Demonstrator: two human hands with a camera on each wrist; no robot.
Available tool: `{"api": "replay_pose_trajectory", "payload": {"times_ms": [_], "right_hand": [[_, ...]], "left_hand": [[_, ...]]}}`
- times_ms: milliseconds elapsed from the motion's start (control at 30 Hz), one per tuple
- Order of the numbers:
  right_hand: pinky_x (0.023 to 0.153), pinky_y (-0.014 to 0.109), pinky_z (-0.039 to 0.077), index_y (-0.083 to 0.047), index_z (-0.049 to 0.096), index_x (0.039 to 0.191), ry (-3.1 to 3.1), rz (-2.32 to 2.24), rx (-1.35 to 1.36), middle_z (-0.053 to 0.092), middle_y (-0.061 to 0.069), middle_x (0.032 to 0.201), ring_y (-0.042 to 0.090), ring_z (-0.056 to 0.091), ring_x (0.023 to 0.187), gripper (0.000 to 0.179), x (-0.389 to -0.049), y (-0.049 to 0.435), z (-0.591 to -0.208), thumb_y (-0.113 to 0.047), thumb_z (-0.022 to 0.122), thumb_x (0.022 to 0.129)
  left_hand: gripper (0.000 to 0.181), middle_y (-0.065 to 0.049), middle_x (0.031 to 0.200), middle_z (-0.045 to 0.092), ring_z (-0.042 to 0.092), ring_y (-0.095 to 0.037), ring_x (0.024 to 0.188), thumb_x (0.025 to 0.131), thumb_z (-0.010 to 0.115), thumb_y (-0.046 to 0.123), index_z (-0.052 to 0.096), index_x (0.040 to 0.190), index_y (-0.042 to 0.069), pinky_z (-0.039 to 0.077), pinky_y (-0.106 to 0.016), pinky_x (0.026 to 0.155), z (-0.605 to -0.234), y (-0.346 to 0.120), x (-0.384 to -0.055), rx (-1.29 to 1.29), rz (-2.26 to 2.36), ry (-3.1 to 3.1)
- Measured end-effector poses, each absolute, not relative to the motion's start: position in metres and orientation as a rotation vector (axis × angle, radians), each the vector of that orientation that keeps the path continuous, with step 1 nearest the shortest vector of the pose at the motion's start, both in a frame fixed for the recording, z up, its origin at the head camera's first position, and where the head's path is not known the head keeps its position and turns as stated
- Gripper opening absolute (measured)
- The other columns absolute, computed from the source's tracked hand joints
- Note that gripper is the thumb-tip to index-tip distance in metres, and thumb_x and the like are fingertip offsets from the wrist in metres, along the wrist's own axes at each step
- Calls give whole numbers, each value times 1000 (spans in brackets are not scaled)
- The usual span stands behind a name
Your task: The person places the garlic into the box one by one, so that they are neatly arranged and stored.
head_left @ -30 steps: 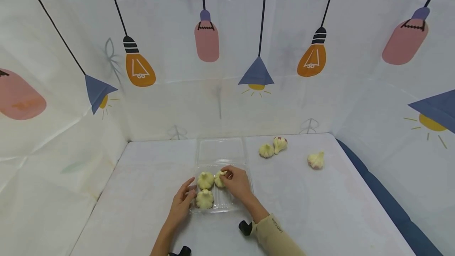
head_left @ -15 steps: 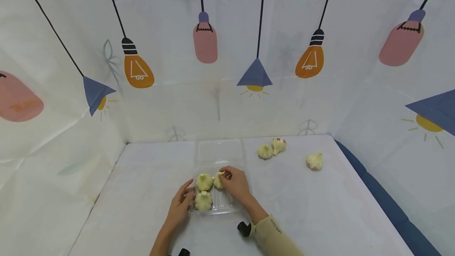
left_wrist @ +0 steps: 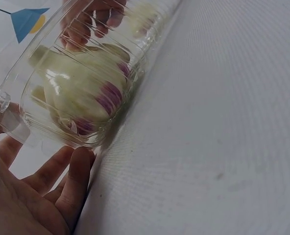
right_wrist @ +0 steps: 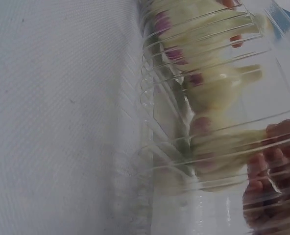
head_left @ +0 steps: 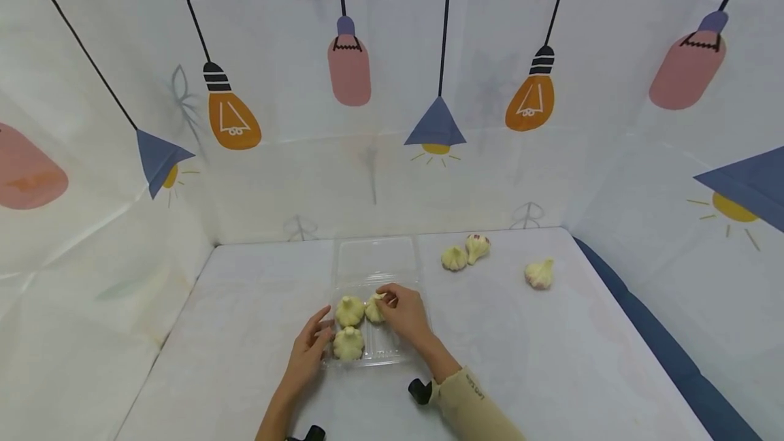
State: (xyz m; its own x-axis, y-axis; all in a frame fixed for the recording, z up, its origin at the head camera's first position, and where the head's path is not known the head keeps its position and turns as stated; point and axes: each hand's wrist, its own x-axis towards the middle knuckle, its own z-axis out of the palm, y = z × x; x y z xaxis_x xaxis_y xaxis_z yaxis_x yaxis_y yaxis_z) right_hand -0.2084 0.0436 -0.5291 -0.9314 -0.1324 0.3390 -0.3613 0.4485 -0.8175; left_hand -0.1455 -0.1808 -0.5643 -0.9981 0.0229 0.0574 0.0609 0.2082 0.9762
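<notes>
A clear plastic clamshell container point(head_left: 384, 342) lies on the table with its lid folded back. Down its left side, two garlic bulbs, a rear one point(head_left: 349, 310) and a front one point(head_left: 348, 344), sit one behind the other. My right hand point(head_left: 405, 314) pinches the top of a third garlic bulb point(head_left: 373, 309), inside the container at the rear, beside the rear left bulb. My left hand point(head_left: 307, 347) rests against the container's left edge, fingers loosely extended. Through the ridged plastic wall, the left wrist view shows a purple-streaked garlic bulb point(left_wrist: 86, 83) near my left fingertips.
Two loose garlic bulbs, one pale point(head_left: 454, 258) and one with reddish marks point(head_left: 478, 248), lie together at the back, right of the lid point(head_left: 376, 256). Another garlic bulb point(head_left: 540, 273) lies farther right. A white printed sheet point(head_left: 380, 175) hangs behind the white table point(head_left: 551, 359).
The head view has shifted slightly. Both hands, the container and the garlic bulbs keep nearly the same places, and my right fingers still pinch the same bulb.
</notes>
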Motion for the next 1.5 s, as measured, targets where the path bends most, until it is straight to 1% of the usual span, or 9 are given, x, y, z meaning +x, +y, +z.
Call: {"api": "replay_pose_trajectory", "payload": {"times_ms": [400,533,667,833,867,1100,1233,1367,1500], "right_hand": [[60,24,49,-6,73,92,-2495,1475,444,66,-2,74,7,58,64,10,-206,45,-530,-5,74,82],[60,24,48,-8,73,91,-2527,1438,423,66,-4,74,6,58,64,8,-209,44,-527,-9,74,83],[61,24,48,-10,74,92,-2535,1410,431,66,-5,75,7,59,65,7,-213,42,-523,-11,74,85],[60,25,48,-8,74,92,-2532,1400,445,65,-4,74,8,59,65,8,-213,41,-521,-9,73,84],[60,25,47,-8,74,92,-2532,1402,443,65,-4,74,8,59,65,8,-213,41,-522,-9,73,84],[62,24,48,-10,74,93,-2534,1419,457,65,-6,74,6,59,65,10,-214,41,-527,-10,75,83],[61,23,48,-10,73,93,-2527,1428,477,65,-7,73,5,58,64,12,-216,41,-530,-9,77,82],[60,24,48,-8,73,93,-2526,1431,497,65,-6,73,5,58,63,13,-214,42,-530,-9,77,81],[60,24,48,-9,73,95,-2543,1438,478,65,-6,73,5,58,63,14,-212,43,-530,-9,78,81]], "left_hand": [[44,-27,127,53,61,-31,102,103,49,12,41,146,6,50,-34,68,-564,-181,-144,-84,-1955,-2429],[45,-27,128,53,60,-31,103,103,49,14,40,146,7,50,-34,68,-563,-181,-145,-90,-1963,-2423],[45,-26,127,54,61,-26,100,103,50,13,41,146,6,50,-33,67,-563,-182,-147,-111,-1941,-2408],[44,-26,124,56,62,-21,97,102,50,11,42,145,4,50,-33,66,-565,-180,-145,-111,-1925,-2409],[44,-25,124,56,62,-20,97,102,51,12,43,145,6,50,-33,67,-565,-180,-145,-100,-1930,-2411],[45,-26,127,54,61,-26,100,103,49,13,40,146,6,50,-35,68,-566,-181,-146,-120,-1920,-2426],[46,-25,130,52,60,-28,103,103,48,13,38,148,7,48,-36,72,-562,-182,-146,-94,-1935,-2454],[46,-29,129,51,59,-33,104,103,47,9,37,147,2,48,-40,73,-547,-180,-141,-87,-1971,-2460],[45,-31,128,51,59,-34,103,103,46,7,37,146,-1,49,-41,74,-531,-177,-136,-97,-1958,-2479]]}}
